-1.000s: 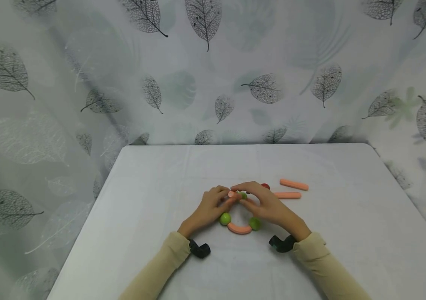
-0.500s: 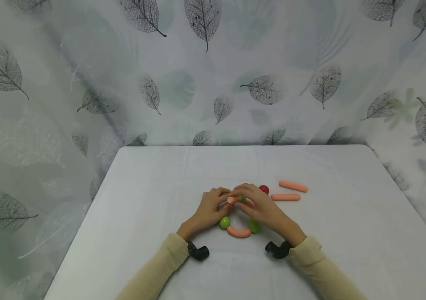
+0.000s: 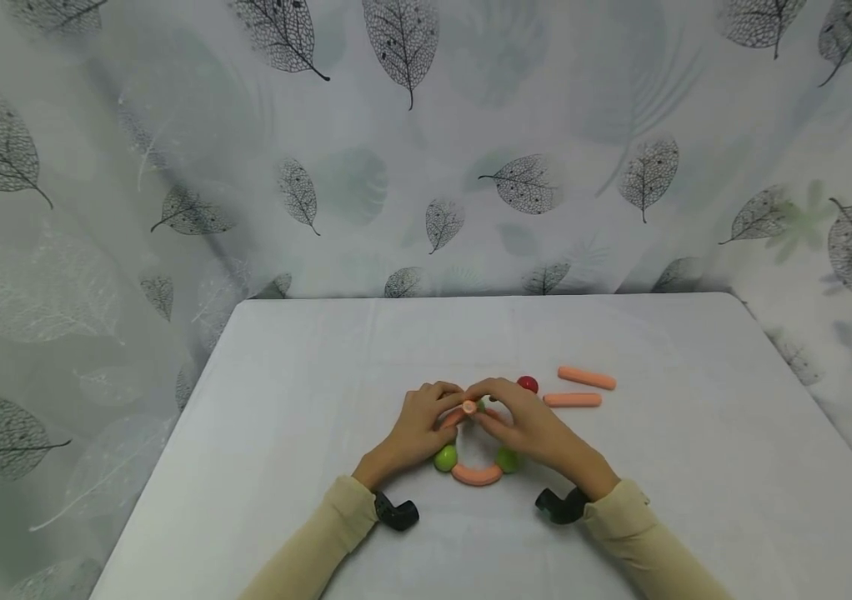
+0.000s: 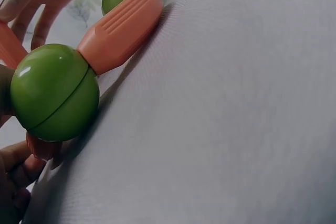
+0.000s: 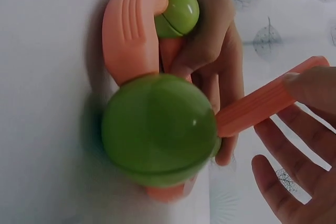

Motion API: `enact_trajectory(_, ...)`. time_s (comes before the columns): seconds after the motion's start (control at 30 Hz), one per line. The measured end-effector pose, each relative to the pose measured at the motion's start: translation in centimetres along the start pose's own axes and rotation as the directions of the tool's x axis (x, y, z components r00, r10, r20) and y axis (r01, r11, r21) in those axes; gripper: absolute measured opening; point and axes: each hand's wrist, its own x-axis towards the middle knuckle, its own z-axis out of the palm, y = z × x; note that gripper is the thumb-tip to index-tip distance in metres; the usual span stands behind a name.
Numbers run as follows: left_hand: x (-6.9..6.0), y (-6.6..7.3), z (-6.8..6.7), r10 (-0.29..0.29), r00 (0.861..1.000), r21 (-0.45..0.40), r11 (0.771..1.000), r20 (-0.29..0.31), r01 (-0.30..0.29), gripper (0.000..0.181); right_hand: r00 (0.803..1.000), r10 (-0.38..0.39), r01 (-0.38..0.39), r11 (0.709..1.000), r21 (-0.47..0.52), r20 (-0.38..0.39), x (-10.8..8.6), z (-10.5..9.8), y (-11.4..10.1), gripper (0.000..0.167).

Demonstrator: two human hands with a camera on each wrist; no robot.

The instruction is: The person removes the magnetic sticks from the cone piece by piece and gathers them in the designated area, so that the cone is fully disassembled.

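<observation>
A ring of green balls and curved orange rods lies on the table. Its left ball [image 3: 445,457], right ball [image 3: 507,460] and front curved rod [image 3: 477,475] show in the head view. My left hand [image 3: 413,429] grips the ring's back-left curved rod [image 3: 453,418]. Between thumb and fingers, my right hand [image 3: 534,421] pinches a straight orange rod [image 5: 273,100], which stands up from the back of the ring. Its lower end is by the back green ball [image 3: 481,406], mostly hidden; whether they touch I cannot tell. The left ball looms large in the left wrist view.
Beyond my right hand sits a red ball [image 3: 527,383]. Two loose straight orange rods, a nearer rod [image 3: 572,400] and a farther rod [image 3: 587,377], lie to its right. The white table [image 3: 306,358] meets a leaf-patterned curtain [image 3: 366,183] behind.
The straight rod in my right hand has shifted slightly right and nearer, its end now facing up at the camera. More of the back-left curved rod shows. The head view has tilted slightly.
</observation>
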Motion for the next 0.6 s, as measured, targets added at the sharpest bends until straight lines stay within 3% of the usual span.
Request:
enact_trajectory(0.13, -0.1, 0.1, 0.0, -0.01, 1.0, -0.002, 1.0, -0.003, 0.01, 0.059, 0.999, 0.046, -0.046, 0.999, 0.012, 0.029, -0.3, -0.3, 0.0, 0.03)
enact_trajectory(0.27, -0.4, 0.1, 0.2, -0.014, 1.0, -0.027, 1.0, -0.023, 0.013, 0.052, 0.999, 0.033, -0.034, 0.999, 0.032, 0.036, -0.4, -0.6, 0.2, 0.034)
enact_trajectory(0.43, -0.2, -0.2, 0.5, 0.015, 0.998, -0.023, 1.0, -0.057, -0.016, 0.039, 1.0, 0.008, -0.009, 0.998, 0.061, 0.013, -0.4, -1.2, 0.6, 0.035)
enact_trajectory(0.6, 0.0, -0.5, 0.5, 0.036, 0.996, -0.016, 0.999, -0.087, -0.038, 0.032, 0.998, 0.057, -0.059, 0.996, 0.066, 0.033, -0.6, -1.5, 1.0, 0.033)
